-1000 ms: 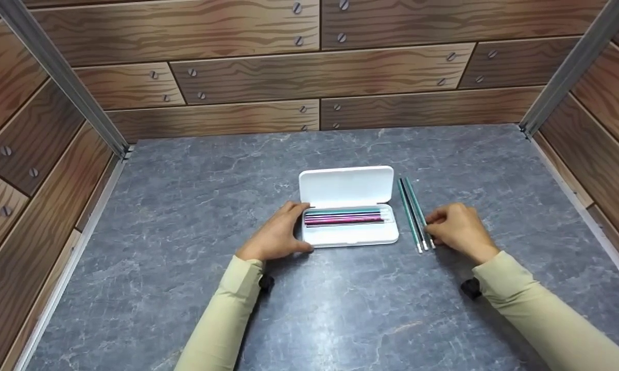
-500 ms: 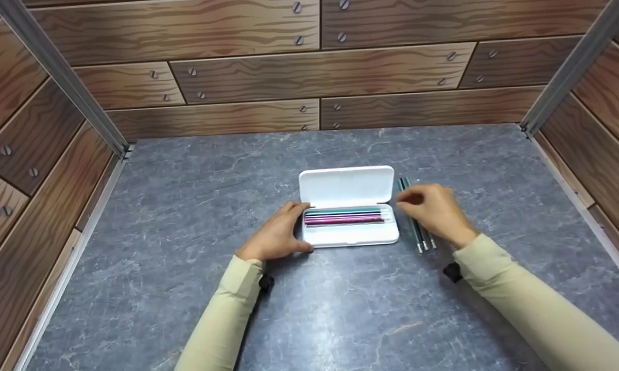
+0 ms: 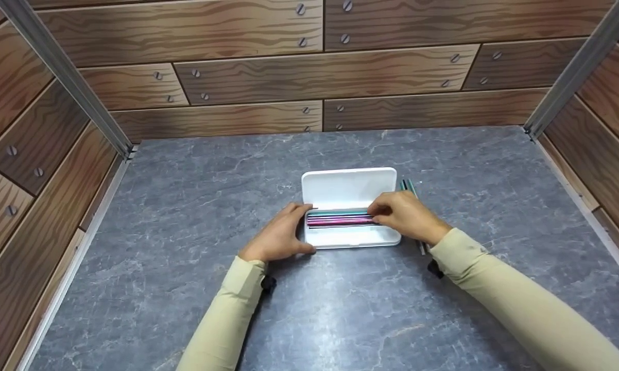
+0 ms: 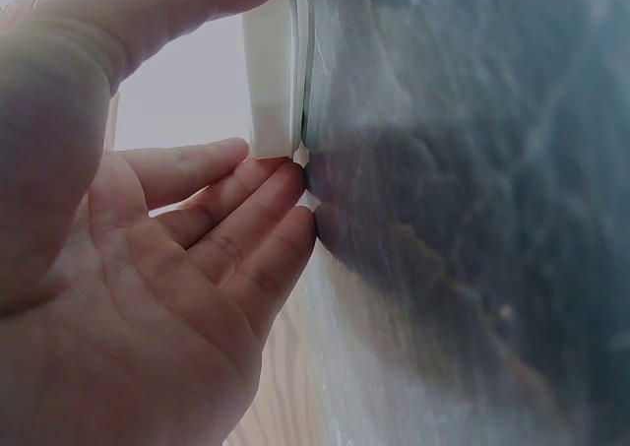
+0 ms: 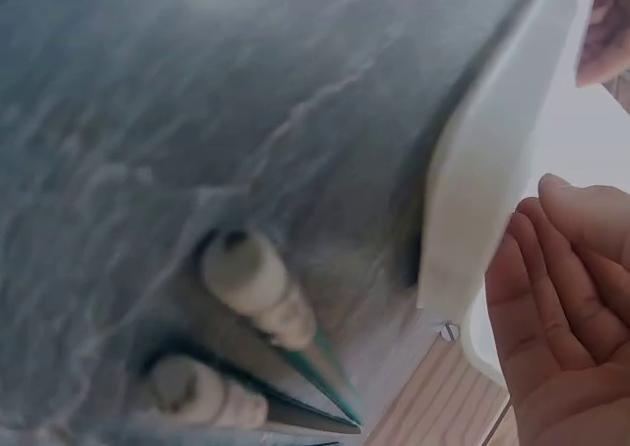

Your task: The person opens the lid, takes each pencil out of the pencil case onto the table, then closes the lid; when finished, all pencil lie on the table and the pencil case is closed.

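A white pencil case (image 3: 355, 240) lies with its lid (image 3: 348, 188) raised. Teal, purple, pink and dark pencils (image 3: 340, 220) lie side by side along its back half. My left hand (image 3: 278, 234) holds the case's left end, thumb at the front corner and fingers at the back; the left wrist view shows the fingertips against the case wall (image 4: 271, 82). Over the case's right end, my right hand (image 3: 405, 214) has its thumb and forefinger at the pencils' ends, which it hides. I cannot tell whether it pinches one.
More pencils (image 3: 411, 187), teal and dark, lie on the grey marbled table (image 3: 211, 185) right of the case, partly under the right forearm. Their white eraser ends (image 5: 246, 274) show in the right wrist view. Wood-patterned walls (image 3: 268, 77) stand around the table.
My right hand has left the loose pencils on the right and moved left to the pencils in the case. The left hand and the case have stayed put.
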Tool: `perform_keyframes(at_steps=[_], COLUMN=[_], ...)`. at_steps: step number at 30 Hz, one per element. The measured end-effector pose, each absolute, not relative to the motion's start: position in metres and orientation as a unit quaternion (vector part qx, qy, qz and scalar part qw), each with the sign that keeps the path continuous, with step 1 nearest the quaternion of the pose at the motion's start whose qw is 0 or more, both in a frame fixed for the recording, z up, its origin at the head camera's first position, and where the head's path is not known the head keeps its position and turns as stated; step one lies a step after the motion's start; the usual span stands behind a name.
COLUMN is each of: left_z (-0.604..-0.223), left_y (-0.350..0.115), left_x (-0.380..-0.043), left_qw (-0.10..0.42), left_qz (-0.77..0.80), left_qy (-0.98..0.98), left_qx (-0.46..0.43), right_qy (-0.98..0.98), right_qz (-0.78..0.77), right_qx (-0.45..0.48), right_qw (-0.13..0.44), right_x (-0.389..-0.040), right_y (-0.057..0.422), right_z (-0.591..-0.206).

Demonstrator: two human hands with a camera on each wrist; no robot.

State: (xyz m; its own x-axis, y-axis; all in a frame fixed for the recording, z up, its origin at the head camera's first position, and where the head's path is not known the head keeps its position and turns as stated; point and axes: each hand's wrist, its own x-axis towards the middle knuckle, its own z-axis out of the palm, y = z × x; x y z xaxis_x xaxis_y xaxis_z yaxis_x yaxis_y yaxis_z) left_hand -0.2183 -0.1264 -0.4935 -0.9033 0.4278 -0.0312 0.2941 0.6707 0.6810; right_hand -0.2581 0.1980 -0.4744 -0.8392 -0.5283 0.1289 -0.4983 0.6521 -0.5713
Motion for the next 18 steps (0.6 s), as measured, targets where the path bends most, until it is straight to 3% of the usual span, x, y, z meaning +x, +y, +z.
perform_keyframes(at_steps=[18], left_z=[-0.4921], left_y=[-0.1252], left_x=[-0.2181], left_qw=[0.097], left_qz=[0.353], left_qy=[0.91], left_qx=[0.194], right_qy=[0.909], right_qz=[-0.22], right_qx=[-0.355], right_qw=[0.003], right_x=[-0.2577], right_y=[0.1933], right_z=[-0.4735])
